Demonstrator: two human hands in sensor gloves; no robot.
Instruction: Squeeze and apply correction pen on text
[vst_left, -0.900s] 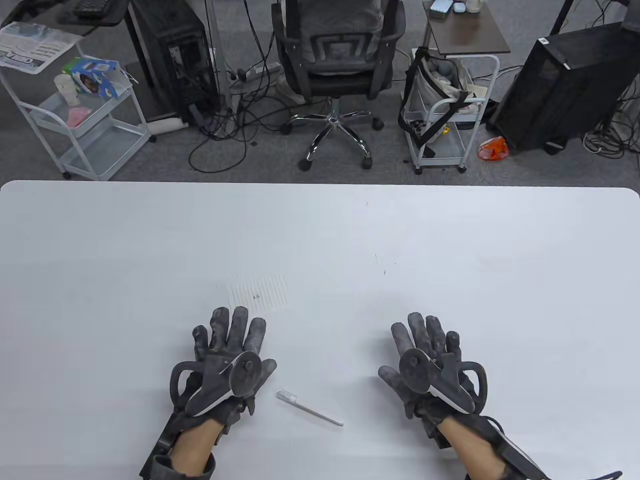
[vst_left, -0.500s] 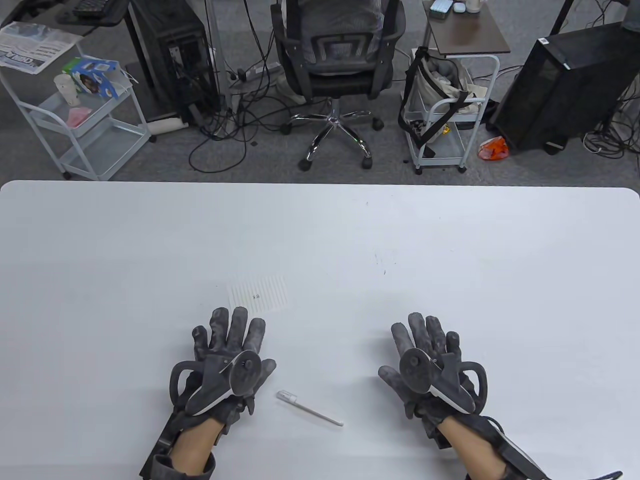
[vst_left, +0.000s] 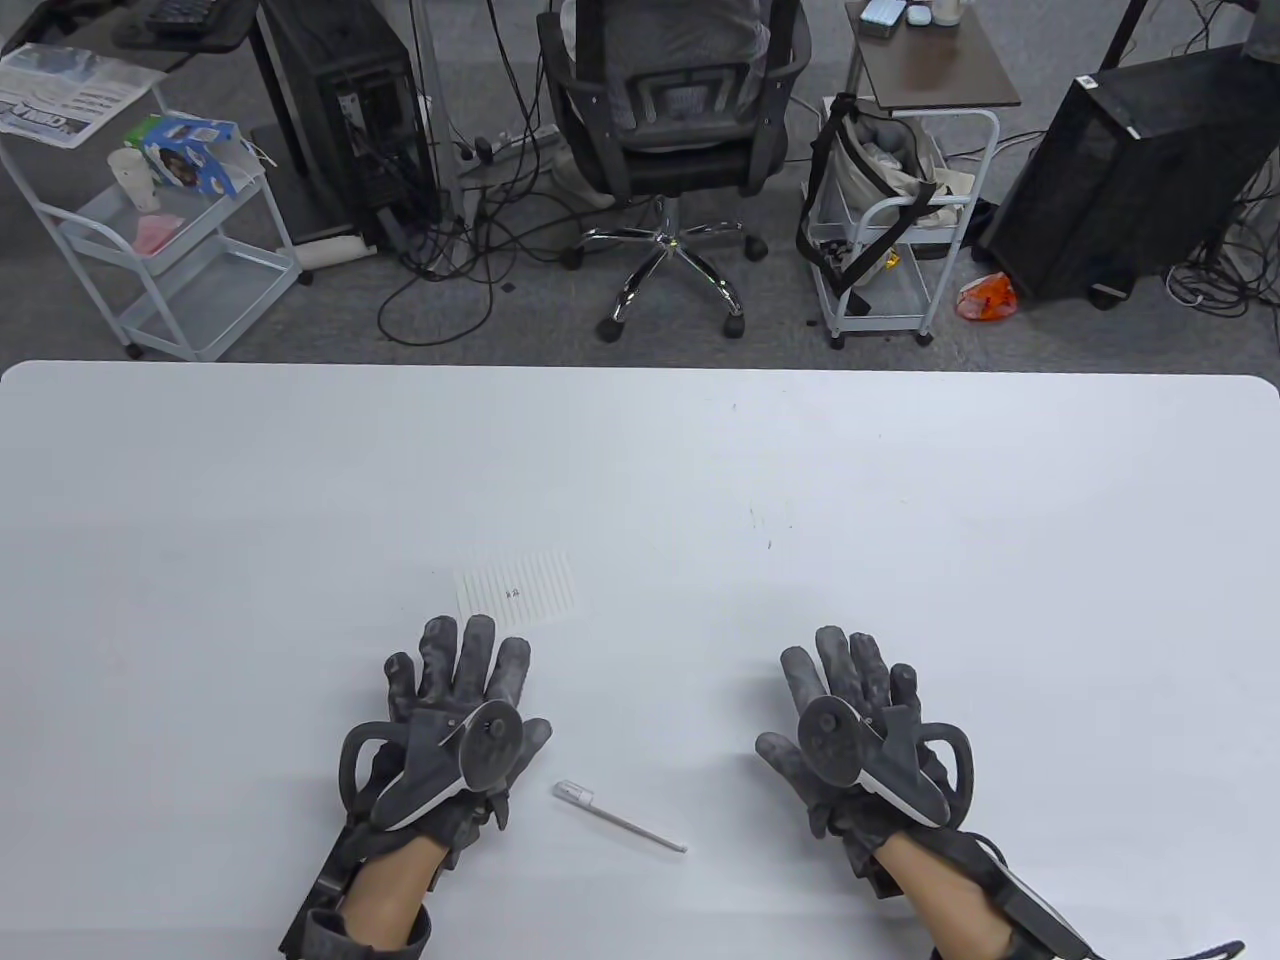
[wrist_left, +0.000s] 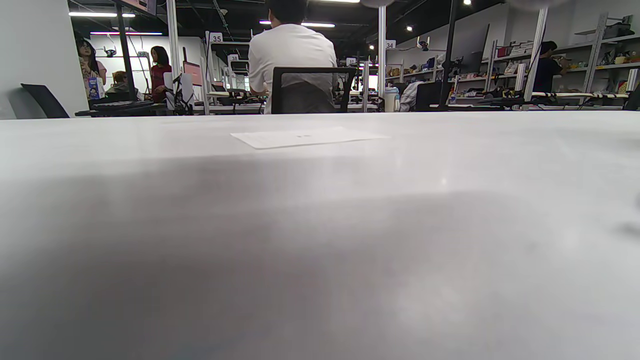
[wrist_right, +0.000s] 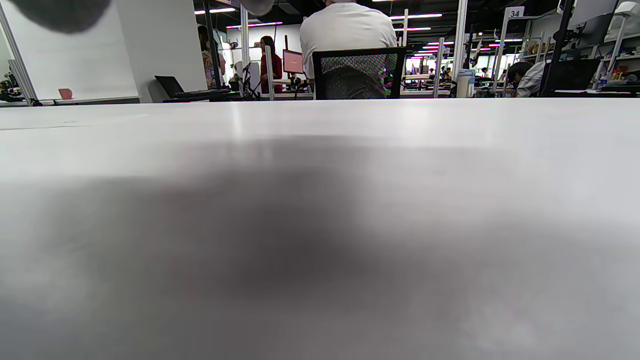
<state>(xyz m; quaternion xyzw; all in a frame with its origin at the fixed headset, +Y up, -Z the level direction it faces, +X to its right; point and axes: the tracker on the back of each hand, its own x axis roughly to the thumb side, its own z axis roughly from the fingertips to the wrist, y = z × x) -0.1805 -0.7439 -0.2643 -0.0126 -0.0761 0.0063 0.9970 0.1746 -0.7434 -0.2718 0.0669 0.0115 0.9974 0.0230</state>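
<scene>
A slim white correction pen (vst_left: 618, 817) lies on the white table (vst_left: 900, 480) between my hands, near the front edge. A small lined slip of paper (vst_left: 516, 592) with a tiny dark mark of text lies just beyond my left fingertips; it also shows in the left wrist view (wrist_left: 305, 137). My left hand (vst_left: 462, 665) rests flat on the table, fingers spread, holding nothing. My right hand (vst_left: 848, 672) rests flat to the right, fingers spread, holding nothing. The pen is a little right of my left hand.
Beyond the table's far edge stand an office chair (vst_left: 672, 130) with a seated person, two white carts (vst_left: 170, 240) (vst_left: 890, 230) and computer towers (vst_left: 1130, 170). A few small dark specks (vst_left: 765, 530) mark the table's middle.
</scene>
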